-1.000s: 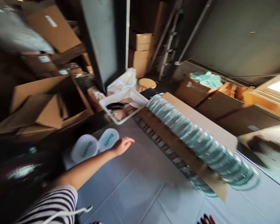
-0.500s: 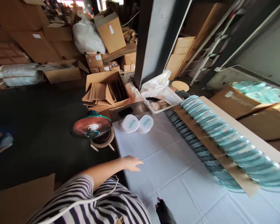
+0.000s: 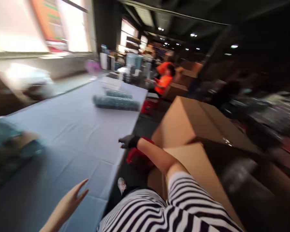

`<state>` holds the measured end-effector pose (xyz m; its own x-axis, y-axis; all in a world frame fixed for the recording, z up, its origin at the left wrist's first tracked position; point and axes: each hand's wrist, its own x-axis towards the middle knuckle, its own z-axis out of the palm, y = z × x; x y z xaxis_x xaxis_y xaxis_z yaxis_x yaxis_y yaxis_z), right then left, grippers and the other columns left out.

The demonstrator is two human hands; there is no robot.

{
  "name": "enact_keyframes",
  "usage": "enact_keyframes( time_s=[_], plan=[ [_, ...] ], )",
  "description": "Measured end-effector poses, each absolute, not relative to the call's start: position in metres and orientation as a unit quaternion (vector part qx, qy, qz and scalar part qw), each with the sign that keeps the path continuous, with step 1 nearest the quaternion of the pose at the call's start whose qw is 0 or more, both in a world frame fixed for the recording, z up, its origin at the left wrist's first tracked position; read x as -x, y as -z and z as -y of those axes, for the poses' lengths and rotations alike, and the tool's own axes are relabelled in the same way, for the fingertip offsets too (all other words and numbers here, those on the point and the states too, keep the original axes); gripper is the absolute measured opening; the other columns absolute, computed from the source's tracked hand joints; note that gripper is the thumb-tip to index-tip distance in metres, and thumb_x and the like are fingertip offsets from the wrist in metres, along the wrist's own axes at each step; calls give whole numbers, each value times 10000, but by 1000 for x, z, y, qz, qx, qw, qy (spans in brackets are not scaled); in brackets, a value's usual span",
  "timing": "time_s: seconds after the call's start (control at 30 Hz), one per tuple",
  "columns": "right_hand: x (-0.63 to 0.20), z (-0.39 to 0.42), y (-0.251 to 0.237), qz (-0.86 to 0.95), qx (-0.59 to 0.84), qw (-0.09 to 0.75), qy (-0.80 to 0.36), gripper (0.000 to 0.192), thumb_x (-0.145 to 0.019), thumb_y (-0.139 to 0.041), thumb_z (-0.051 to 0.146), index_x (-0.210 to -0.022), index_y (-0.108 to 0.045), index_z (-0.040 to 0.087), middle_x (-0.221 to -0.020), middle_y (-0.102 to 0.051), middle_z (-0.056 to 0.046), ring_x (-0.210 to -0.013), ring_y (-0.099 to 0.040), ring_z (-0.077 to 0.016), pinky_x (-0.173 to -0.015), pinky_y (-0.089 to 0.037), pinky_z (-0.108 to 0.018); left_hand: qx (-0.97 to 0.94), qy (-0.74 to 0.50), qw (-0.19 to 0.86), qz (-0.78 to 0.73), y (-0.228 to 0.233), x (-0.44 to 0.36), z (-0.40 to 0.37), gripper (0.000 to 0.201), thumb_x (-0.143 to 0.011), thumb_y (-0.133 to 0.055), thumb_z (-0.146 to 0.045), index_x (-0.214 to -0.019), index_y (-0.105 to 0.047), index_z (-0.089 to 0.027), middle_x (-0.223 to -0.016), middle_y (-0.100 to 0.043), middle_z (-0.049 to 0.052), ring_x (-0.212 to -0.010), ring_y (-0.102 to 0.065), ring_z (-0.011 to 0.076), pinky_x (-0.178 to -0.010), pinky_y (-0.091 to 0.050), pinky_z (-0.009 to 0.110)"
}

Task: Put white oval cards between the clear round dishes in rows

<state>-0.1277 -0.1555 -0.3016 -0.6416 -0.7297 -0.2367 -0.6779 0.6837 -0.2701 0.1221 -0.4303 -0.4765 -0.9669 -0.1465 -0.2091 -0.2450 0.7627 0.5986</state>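
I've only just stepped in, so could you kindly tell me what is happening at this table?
A person in a striped top stands at the edge of a long table with a pale blue cover. The left hand hangs open and bare over the near end, holding nothing. The right hand, in a dark glove, rests empty at the table's edge beside a large cardboard box. Rolled stacks lie farther along; the picture is blurred.

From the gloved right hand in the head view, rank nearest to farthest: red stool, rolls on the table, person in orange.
1. Red stool, just below the right hand, beside the table edge.
2. Rolls, farther up the table.
3. Person in orange, beyond the table's far end.
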Motion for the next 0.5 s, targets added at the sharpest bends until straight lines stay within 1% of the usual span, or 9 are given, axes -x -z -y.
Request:
enact_keyframes(
  time_s=[0.03, 0.07, 0.1, 0.2, 0.3, 0.4, 0.5],
  plan=[
    [142, 129, 292, -914, 359, 171, 83, 472, -853, -641, 339, -1298, -593, 189, -1286, -648, -56, -1177, -600, -186, -987, -434, -261, 48, -323, 73, -942, 469, -89, 425, 552, -764, -478, -580, -1227, -640, -326, -1220, -694, 21, -1166, -633, 291, -1007, -497, 406],
    [155, 100, 281, -920, 354, 158, 62, 495, -874, -627, 346, -1331, -562, 168, -1335, -611, -85, -1203, -580, -202, -1003, -431, -289, -5, -317, 72, -946, 459, -56, 416, 548, -756, -502, -586, -1217, -647, -327, -1183, -711, 27, -1140, -647, 304, -979, -515, 414],
    [164, 72, 269, -932, 338, 125, 51, 495, -887, -616, 342, -1340, -547, 155, -1365, -586, -98, -1218, -566, -213, -1016, -424, -313, -54, -305, 69, -948, 448, -26, 402, 552, -762, -513, -588, -1232, -641, -330, -1176, -714, 29, -1128, -652, 311, -958, -526, 420],
    [173, -15, 223, -962, 267, 22, 53, 487, -932, -561, 350, -1374, -506, 152, -1399, -556, -82, -1247, -537, -214, -1051, -393, -334, -178, -257, 64, -948, 404, 48, 345, 571, -812, -499, -594, -1330, -573, -365, -1248, -680, 14, -1144, -644, 308, -917, -547, 421],
    [153, -104, 182, -984, 173, -18, 45, 493, -945, -544, 352, -1401, -487, 173, -1412, -544, -63, -1272, -519, -242, -1067, -381, -373, -287, -225, 49, -930, 363, 97, 270, 560, -845, -478, -594, -1368, -531, -400, -1306, -645, -5, -1158, -635, 295, -900, -556, 402],
    [113, -198, 169, -995, 70, -49, 53, 534, -930, -561, 332, -1434, -452, 192, -1405, -549, -48, -1271, -519, -265, -1069, -382, -417, -400, -223, 42, -888, 338, 129, 180, 537, -850, -493, -578, -1337, -575, -369, -1278, -661, 9, -1136, -646, 288, -938, -543, 387],
    [58, -293, 183, -988, -51, -106, 99, 543, -922, -556, 337, -1440, -446, 219, -1348, -590, -28, -1227, -555, -251, -1069, -387, -429, -530, -227, 56, -815, 320, 140, 85, 453, -891, -489, -492, -1298, -619, -342, -1286, -655, 16, -1174, -623, 265, -1014, -506, 376]
  ],
)
